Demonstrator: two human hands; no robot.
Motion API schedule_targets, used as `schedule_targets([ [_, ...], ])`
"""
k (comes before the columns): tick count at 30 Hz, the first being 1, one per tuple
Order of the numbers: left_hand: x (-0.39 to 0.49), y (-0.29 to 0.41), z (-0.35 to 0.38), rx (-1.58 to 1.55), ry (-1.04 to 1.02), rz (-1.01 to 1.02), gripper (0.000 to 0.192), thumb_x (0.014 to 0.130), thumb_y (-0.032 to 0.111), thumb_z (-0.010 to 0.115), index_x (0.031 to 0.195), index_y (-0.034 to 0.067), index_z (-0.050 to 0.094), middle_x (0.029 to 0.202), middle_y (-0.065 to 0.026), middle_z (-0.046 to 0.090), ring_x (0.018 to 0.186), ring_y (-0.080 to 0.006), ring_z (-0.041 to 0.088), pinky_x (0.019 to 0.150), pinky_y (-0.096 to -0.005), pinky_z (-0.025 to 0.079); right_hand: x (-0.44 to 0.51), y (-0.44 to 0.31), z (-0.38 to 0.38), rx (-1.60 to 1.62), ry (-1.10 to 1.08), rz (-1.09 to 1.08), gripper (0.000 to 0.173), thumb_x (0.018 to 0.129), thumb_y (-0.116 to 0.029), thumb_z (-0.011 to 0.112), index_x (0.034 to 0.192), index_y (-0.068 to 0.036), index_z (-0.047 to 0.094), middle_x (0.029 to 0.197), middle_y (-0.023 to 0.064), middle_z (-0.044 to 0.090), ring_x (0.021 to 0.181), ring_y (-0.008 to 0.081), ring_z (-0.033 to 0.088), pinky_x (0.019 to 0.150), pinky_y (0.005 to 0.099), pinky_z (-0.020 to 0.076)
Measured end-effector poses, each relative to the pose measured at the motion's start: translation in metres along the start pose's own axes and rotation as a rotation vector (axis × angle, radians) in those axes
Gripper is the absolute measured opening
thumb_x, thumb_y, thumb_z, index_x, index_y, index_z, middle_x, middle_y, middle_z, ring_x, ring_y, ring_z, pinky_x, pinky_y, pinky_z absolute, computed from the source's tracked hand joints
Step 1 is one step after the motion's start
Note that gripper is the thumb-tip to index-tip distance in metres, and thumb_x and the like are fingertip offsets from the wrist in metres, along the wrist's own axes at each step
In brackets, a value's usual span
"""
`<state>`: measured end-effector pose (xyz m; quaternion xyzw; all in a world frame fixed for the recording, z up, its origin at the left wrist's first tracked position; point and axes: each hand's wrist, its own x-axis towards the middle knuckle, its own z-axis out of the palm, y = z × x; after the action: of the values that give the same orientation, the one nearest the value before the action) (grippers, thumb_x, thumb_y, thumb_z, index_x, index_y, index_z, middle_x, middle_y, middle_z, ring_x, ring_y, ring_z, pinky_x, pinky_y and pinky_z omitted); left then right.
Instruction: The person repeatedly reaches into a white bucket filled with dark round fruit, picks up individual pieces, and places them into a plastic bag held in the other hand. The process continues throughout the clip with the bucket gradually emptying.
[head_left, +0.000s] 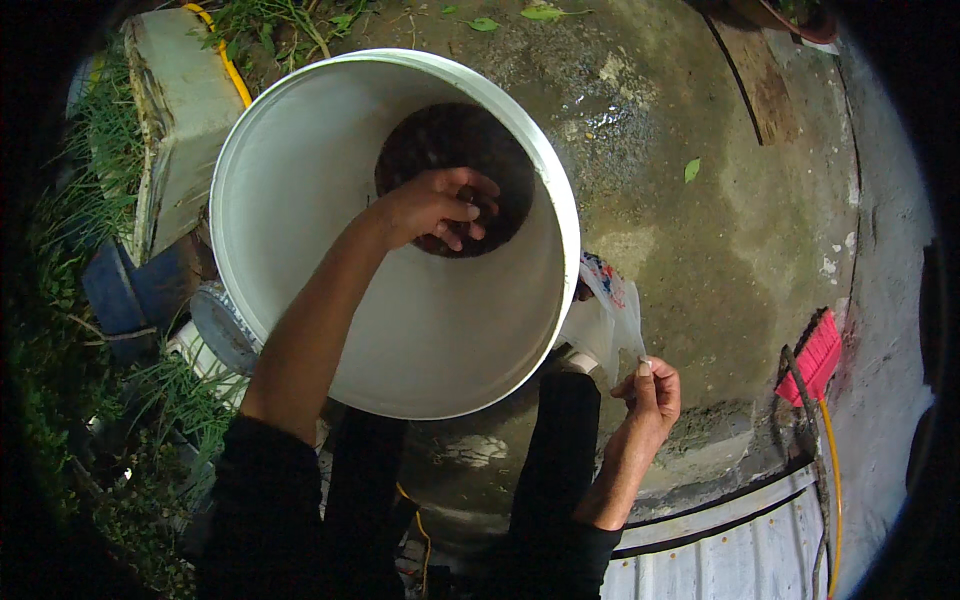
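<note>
A tall white plastic bucket (442, 337) stands before me, its wide mouth facing up. Dark material (427, 135), too dim to identify, covers its bottom. My left hand (442, 206) reaches in over the rim, fingers loosely curled and apart above the dark material. I see no object clearly held in it. Outside the bucket, at its right, my right hand (649, 401) pinches the edge of a translucent plastic bag (611, 322) with red and blue print. The bag hangs beside the bucket wall, and its lower part is partly hidden by the rim.
Wet concrete ground (675, 247) stretches to the right. A pink broom (814, 360) with a yellow handle leans near the pale wall (892, 300). Corrugated metal sheet (705, 559) lies at lower right. Leftward are a weathered white panel (187, 97), a blue container (127, 289) and grass (105, 172).
</note>
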<state>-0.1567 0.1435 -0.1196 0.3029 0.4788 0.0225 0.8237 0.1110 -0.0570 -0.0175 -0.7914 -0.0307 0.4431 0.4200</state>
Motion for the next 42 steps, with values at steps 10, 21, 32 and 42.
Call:
schedule_targets([
  [10,-0.116,0.035,0.083,-0.252,-0.188,0.197,0.021,0.084,0.016,0.061,0.099,0.002,0.058,0.09,-0.0104,0.062,0.068,-0.0131,0.056,0.053,-0.0226,0.044,0.005,0.0,-0.007,0.023,0.03,0.033,0.006,0.089,-0.01,0.059,0.09,-0.004,0.059,0.07,-0.0002,0.053,0.061,0.0077,0.048,0.057,0.0219,0.0412],
  [21,-0.053,-0.069,0.23,-0.218,0.295,0.043,0.016,0.09,0.01,0.055,0.105,0.005,0.055,0.089,-0.0041,0.058,0.056,-0.0057,0.046,0.048,-0.0189,0.038,0.002,-0.006,-0.005,0.052,-0.008,0.061,0.01,0.089,-0.013,0.06,0.091,-0.003,0.059,0.07,-0.0003,0.054,0.061,0.0067,0.049,0.057,0.0207,0.0419],
  [32,0.011,-0.105,0.21,0.455,0.587,0.26,0.029,0.082,0.014,0.064,0.11,0.008,0.06,0.082,-0.0141,0.065,0.074,-0.0297,0.063,0.069,-0.038,0.049,0.001,-0.005,-0.004,0.08,-0.023,0.056,0.01,0.089,-0.012,0.06,0.091,-0.003,0.059,0.069,0.0004,0.054,0.06,0.0076,0.05,0.057,0.0214,0.0421],
  [42,0.012,-0.089,0.215,0.506,0.476,0.103,0.035,0.08,0.019,0.067,0.112,0.007,0.059,0.077,-0.0149,0.063,0.069,-0.028,0.062,0.067,-0.0385,0.049,-0.001,-0.005,-0.004,0.052,-0.034,0.031,0.009,0.09,-0.012,0.059,0.091,-0.003,0.058,0.069,0.0003,0.053,0.061,0.0076,0.049,0.057,0.0215,0.0423],
])
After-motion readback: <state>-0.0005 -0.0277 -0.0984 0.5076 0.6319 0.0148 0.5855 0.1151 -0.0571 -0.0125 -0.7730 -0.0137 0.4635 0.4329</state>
